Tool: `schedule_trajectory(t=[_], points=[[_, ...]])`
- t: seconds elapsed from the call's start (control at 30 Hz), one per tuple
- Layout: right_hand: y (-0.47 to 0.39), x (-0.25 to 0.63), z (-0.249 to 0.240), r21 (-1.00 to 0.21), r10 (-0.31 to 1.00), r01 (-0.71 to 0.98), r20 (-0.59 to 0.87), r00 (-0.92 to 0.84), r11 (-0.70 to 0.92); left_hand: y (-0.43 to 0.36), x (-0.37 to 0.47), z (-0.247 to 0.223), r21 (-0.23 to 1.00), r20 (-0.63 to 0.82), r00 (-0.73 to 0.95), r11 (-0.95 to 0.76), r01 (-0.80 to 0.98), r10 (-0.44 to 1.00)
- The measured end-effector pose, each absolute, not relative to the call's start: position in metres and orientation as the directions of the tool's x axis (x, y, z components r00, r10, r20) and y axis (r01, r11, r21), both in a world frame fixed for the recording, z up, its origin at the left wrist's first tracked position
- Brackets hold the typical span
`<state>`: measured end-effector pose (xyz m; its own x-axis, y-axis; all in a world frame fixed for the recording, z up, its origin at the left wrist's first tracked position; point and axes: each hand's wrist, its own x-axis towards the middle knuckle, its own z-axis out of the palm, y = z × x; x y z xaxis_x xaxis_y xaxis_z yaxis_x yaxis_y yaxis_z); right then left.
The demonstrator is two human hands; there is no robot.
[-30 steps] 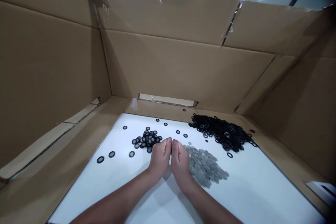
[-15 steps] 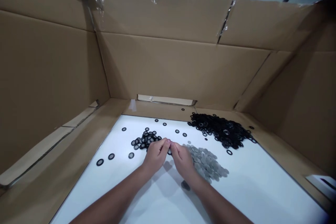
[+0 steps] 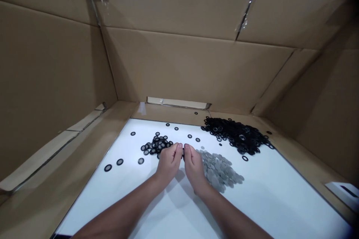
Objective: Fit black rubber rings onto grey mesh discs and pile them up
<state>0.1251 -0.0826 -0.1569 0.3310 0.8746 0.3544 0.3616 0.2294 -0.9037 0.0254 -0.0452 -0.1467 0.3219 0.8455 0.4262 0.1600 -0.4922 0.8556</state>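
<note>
My left hand (image 3: 169, 160) and my right hand (image 3: 194, 164) are close together above the white board (image 3: 117, 198), fingers curled and thumbs side by side. Between their fingertips a small black ring (image 3: 183, 153) shows in part; both hands pinch it. Just left of my left hand lies a pile of black rings with grey centres (image 3: 157, 145). Beside my right hand spreads a heap of grey discs (image 3: 220, 170). A large heap of black rings (image 3: 238, 134) sits at the back right.
Cardboard walls (image 3: 174, 67) stand at the back and both sides. Several single rings lie scattered on the left and back of the board, one of them a ring with a grey centre (image 3: 108, 168). A white piece (image 3: 343, 194) lies at the right edge.
My thumbs have moved slightly apart, and the dark ring between my hands shows at a different angle. The whole view has shifted a little, with the board slightly higher.
</note>
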Motion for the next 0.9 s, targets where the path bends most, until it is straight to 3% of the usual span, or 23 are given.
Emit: schedule_trajectory(t=[0.73,0.9], points=[[-0.0825,0.1217,-0.1560,-0.857,0.809,0.449,0.442,0.387,0.253,-0.0486,0.0315,-0.1508,0.827,0.413,0.323,-0.500,0.259,0.851],[-0.0841,0.1204,-0.1561,-0.851,0.810,0.470,0.438,0.390,0.234,-0.0509,0.0301,-0.1499,0.748,0.534,0.328,-0.617,0.245,0.779]])
